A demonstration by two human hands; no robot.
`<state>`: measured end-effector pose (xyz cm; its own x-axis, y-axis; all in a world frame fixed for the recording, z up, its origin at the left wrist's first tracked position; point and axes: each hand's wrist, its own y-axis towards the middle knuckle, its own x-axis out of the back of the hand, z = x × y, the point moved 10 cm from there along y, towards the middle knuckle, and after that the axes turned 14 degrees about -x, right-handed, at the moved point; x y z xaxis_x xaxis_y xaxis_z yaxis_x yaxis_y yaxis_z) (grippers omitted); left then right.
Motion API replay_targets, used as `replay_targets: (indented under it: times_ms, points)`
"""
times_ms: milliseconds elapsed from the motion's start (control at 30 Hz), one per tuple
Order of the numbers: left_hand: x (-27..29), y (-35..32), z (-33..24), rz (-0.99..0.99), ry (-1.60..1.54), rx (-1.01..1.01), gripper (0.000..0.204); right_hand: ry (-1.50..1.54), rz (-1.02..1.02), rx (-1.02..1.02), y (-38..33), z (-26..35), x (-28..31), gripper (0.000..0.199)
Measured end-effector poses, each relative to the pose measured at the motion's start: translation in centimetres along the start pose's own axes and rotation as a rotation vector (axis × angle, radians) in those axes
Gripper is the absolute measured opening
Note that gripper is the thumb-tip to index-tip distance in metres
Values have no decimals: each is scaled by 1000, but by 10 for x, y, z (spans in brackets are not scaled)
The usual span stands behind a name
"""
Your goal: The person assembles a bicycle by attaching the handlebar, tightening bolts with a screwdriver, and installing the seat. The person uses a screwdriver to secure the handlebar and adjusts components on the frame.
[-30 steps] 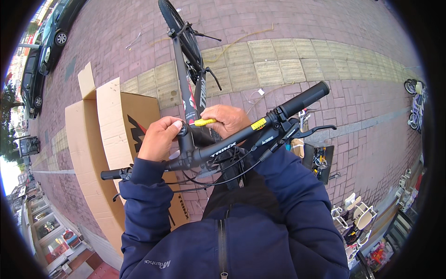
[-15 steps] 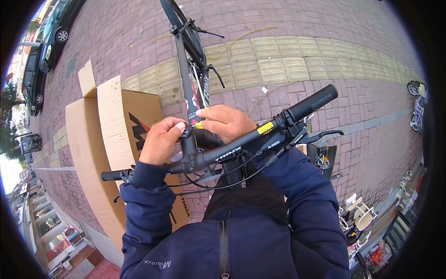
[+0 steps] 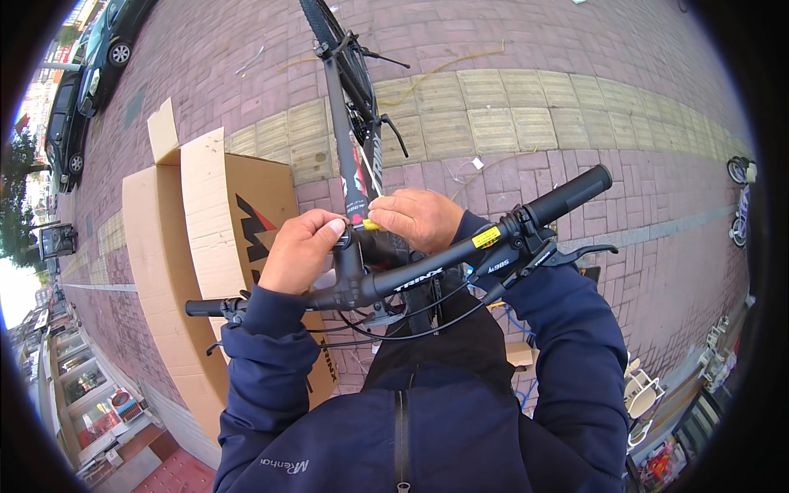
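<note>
Yellow, the small piece (image 3: 372, 224) we pinch in our right hand (image 3: 423, 220) sits beside the black bicycle stem (image 3: 348, 264), whose end our left hand (image 3: 296, 253) grips, seemingly steadying it, hands close but apart.

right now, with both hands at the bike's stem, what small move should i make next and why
Perhaps ease the left hand slightly back along the black stem: its thumb lies close to the yellow item in the right hand, and I can't tell whether that item has an edge.
</note>
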<state>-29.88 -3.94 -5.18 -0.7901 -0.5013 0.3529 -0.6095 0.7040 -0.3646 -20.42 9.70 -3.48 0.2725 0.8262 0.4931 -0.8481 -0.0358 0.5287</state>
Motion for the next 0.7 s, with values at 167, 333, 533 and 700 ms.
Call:
replay_targets:
  times_ms: [167, 333, 533, 700]
  points:
    - [0, 1, -1, -4, 9, -15, 20, -115, -29, 6, -2, 9, 0, 37]
    - [2, 0, -5, -4, 56, -26, 20, -181, -86, 46, 9, 17, 13, 26]
    - [1, 0, -5, -10, 56, -9, 21, 202, 6, -438, 7, -22, -4, 19]
    - [-1, -1, -4, -11, 12, 22, 21, 105, -107, -246, 10, -10, 11, 24]
